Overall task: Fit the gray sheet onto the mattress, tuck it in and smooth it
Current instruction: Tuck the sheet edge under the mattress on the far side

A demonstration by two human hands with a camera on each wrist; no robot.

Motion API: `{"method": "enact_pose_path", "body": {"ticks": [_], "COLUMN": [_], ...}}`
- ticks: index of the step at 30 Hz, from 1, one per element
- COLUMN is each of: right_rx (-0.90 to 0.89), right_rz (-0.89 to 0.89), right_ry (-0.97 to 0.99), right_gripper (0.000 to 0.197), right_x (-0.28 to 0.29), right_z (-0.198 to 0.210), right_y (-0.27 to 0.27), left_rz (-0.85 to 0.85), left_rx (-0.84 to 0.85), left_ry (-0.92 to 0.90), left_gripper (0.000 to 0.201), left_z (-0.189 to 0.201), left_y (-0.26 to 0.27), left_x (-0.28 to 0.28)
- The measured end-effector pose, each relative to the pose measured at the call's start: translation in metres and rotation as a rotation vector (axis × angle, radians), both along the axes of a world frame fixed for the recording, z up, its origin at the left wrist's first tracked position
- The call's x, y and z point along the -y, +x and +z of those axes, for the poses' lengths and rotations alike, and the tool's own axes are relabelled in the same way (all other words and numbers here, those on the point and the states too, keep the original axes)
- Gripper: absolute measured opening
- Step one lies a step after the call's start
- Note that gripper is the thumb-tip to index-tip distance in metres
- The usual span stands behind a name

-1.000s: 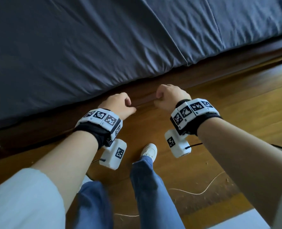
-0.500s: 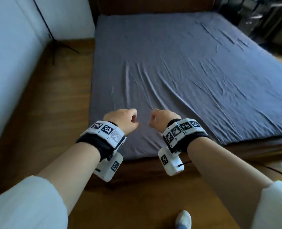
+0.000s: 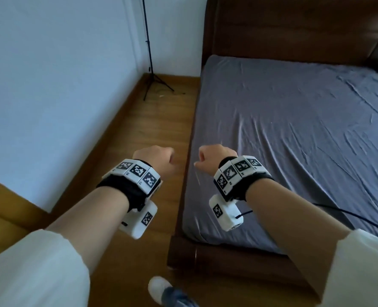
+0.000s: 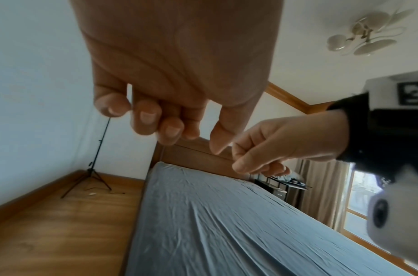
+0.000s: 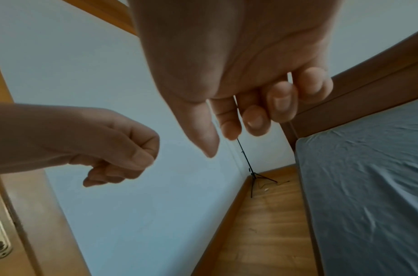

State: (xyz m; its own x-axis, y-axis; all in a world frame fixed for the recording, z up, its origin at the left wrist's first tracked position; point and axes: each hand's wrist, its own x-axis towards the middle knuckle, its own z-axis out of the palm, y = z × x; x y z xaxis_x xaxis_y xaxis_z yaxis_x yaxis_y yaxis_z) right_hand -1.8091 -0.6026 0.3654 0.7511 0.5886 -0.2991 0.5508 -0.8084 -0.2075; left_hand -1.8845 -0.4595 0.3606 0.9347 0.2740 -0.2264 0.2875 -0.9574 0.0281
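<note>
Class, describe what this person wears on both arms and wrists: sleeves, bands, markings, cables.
Both forearms are bare below white sleeves. Each wrist has a black band topped with white blocks bearing black-and-white square markers, and a white camera box beneath. A black cable trails from the right one.

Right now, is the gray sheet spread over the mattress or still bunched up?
Spread. The gray sheet covers the whole visible mattress top, wrapping the near corner, with only shallow wrinkles left. Neither hand touches it.

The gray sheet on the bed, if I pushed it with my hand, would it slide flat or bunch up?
Probably bunch up: the gray sheet already shows soft creases, so it looks thin and floppy. It likely won't slide far, since its edges seem pulled over the mattress sides.
</note>
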Motion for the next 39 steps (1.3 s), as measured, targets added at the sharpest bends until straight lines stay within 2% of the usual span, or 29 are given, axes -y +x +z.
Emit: {"method": "enact_pose_path", "body": {"ticks": [2, 6, 12, 17, 21, 26, 30, 35, 39], "right_rx": [-0.023, -0.060, -0.080, -0.058, -0.033, -0.026, 0.020, 0.064, 0.102], "right_rz": [-0.003, -0.004, -0.048, -0.084, -0.105, -0.154, -0.160, -0.137, -0.163], "right_ry": [-0.007, -0.020, -0.089, -0.133, -0.132, -0.138, -0.146, -0.165, -0.145], "right_gripper": [0.019, 0.031, 0.018, 0.021, 0.022, 0.022, 0.022, 0.021, 0.023], "right_x": [-0.021, -0.064, -0.123, -0.180, -0.225, -0.293, -0.371, -0.474, -0.506], "right_z": [-0.015, -0.056, -0.098, -0.084, -0.068, -0.059, -0.053, -0.029, -0.023], "right_y": [0.008, 0.035, 0.118, 0.201, 0.250, 0.328, 0.408, 0.510, 0.584], "left_rz": [0.005, -0.002, -0.121, -0.256, -0.269, -0.271, -0.277, -0.382, -0.499], "left_rx": [-0.023, -0.051, -0.142, -0.115, -0.145, -0.110, -0.091, -0.147, -0.144], "left_ry": [0.006, 0.058, 0.112, 0.047, 0.051, 0.057, 0.043, 0.167, 0.243], "left_gripper": [0.029, 0.027, 0.031, 0.032, 0.028, 0.026, 0.026, 0.034, 0.036], "left_z": [-0.007, -0.026, -0.043, -0.043, -0.043, -0.039, -0.035, -0.019, -0.014], "left_y": [0.002, 0.031, 0.145, 0.229, 0.279, 0.363, 0.441, 0.543, 0.641], "left_x": [-0.027, -0.087, -0.159, -0.195, -0.244, -0.334, -0.414, -0.506, -0.542]}}
